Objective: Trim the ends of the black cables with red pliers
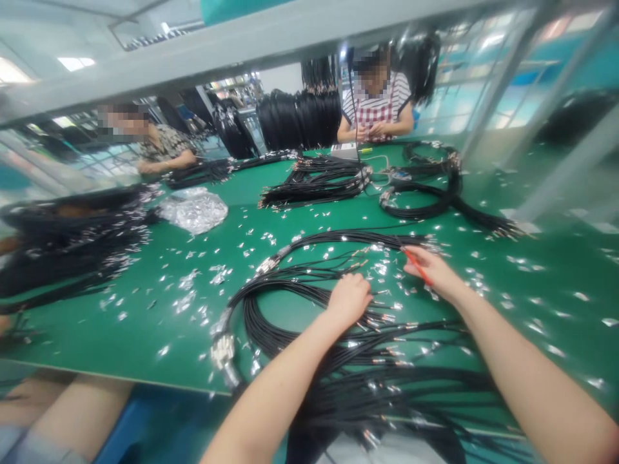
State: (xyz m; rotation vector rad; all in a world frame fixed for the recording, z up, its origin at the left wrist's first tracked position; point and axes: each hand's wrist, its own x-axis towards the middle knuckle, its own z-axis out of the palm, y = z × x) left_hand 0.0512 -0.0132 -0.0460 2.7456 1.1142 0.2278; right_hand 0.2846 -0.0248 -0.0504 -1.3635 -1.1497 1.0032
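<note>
My left hand [349, 299] has its fingers curled over the ends of a bundle of black cables [285, 287], which bend round in a loop to the left. My right hand [430, 267], a little further right, is closed on a thin orange-red tool [418, 265]; its exact kind is too blurred to tell. The tool's tip is close to the ends of another strand of black cables [348, 237] that arcs across the table. Pale connectors [223, 351] sit on the looped bundle at the left. More black cables [387, 386] with bare-looking tips lie below my hands.
Small silvery scraps [186, 280] are strewn over the green table [145, 322]. A clear bag [196, 209] lies at the left, beside heaped cables [72, 245]. Further bundles [314, 180] lie at the back. Two people sit across the table, under a grey beam [242, 48].
</note>
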